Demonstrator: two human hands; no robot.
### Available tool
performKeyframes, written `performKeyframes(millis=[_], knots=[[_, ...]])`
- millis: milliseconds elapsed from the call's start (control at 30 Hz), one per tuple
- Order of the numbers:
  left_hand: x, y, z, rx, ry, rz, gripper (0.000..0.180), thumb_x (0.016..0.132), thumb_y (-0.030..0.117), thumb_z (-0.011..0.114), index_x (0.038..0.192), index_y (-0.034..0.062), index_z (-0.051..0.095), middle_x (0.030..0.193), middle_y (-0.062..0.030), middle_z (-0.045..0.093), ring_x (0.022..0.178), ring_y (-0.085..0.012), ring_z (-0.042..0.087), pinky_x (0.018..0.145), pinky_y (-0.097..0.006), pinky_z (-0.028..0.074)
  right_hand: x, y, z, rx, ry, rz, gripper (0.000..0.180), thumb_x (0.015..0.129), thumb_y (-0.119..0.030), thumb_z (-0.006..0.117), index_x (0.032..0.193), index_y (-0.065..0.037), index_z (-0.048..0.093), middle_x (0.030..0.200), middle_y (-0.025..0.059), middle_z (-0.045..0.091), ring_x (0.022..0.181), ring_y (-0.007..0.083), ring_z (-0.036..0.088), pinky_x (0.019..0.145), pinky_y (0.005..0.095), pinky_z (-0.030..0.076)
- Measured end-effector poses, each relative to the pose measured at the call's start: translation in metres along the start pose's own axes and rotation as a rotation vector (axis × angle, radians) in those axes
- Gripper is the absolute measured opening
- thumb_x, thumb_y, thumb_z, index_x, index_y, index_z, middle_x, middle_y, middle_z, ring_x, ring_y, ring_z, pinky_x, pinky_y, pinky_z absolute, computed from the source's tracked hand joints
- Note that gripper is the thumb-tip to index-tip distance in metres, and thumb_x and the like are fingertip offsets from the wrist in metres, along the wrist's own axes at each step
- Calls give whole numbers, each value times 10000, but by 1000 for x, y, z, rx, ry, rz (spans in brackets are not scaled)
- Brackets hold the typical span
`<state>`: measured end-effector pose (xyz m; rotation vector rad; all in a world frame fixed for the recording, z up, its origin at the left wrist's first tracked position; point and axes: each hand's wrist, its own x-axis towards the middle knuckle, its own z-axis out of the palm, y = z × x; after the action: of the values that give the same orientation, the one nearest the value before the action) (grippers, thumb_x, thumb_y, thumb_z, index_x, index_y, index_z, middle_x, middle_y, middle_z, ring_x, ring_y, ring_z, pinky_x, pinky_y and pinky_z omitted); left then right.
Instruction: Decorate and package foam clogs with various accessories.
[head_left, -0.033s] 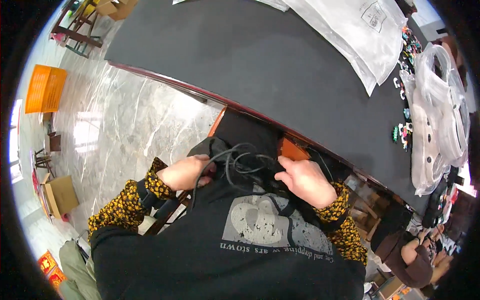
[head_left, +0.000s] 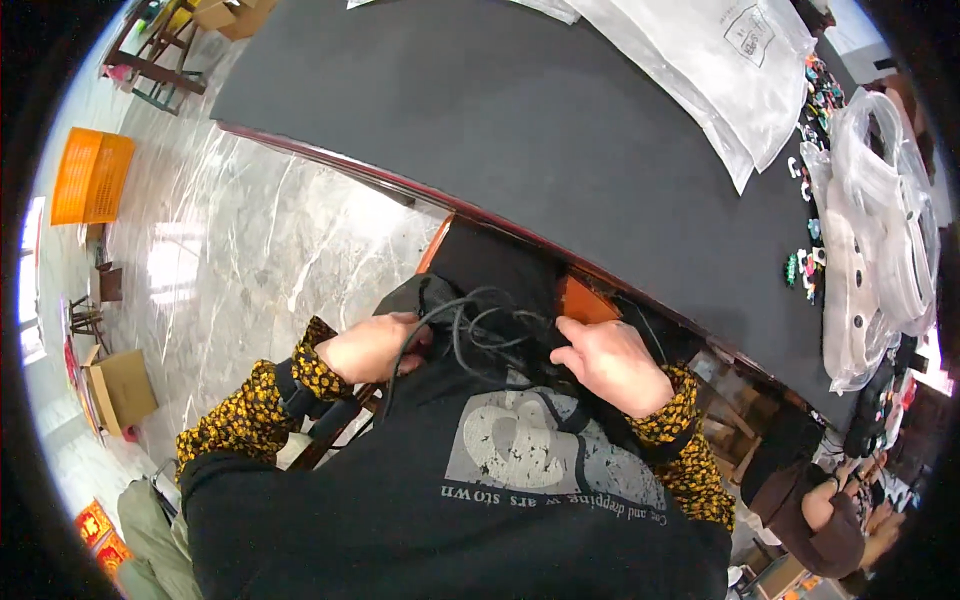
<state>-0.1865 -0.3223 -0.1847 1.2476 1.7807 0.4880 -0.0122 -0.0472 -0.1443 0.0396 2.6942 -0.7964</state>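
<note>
A loosely coiled dark cord lies in several loops over my lap, against black clothing. My left hand is closed at the coil's left side, with a strand passing by its curled fingers and hanging down. At the coil's right side my right hand is closed, thumb and forefinger toward the loops. What sits between those right fingers blends into the dark cloth and cannot be made out. Both hands are below the table's near edge, in front of my black printed shirt.
A dark-topped table spans the area ahead. On it are a clear plastic bag, a translucent pale bag with straps and small colourful pieces. An orange crate and a cardboard box stand left. Another person is at right.
</note>
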Motion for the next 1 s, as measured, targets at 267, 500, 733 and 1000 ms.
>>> performKeyframes(millis=[267, 500, 733, 1000], knots=[[0, 11, 2, 56, 33, -28, 213, 818, 171, 617, 974, 30, 583, 936, -181, 588, 908, -387, 596, 761, -445, 488, 5, 9, -2, -65, 32, -80, 310, 755, -269, 715, 932, -30, 628, 683, 157, 612, 723, 349, 608, 689, 426, 441], [7, 1, 9, 152, 4, -21, 191, 809, 153, 588, 944, 18, 574, 936, -199, 588, 894, -392, 583, 749, -453, 485, 16, -2, -9, 380, -25, 219, 300, 789, -300, 700, 845, -28, 584, 729, 171, 611, 728, 366, 607, 631, 435, 459], [28, 24, -15, 132, 138, 26, 227, 824, 175, 617, 985, 24, 564, 1045, -178, 578, 977, -360, 554, 791, -436, 471, 28, 2, 6, 593, 51, 165, 272, 817, -244, 671, 909, -23, 543, 740, 190, 609, 714, 377, 615, 603, 434, 453], [73, 3, -15, 188, -297, 301, 551, 777, 211, 597, 1290, 37, 496, 1249, -167, 541, 1218, -303, 457, 999, -444, 338, 33, -8, 14, 650, 80, -27, 200, 800, -13, 644, 945, -4, 505, 745, 154, 589, 663, 246, 600, 591, 346, 459]])
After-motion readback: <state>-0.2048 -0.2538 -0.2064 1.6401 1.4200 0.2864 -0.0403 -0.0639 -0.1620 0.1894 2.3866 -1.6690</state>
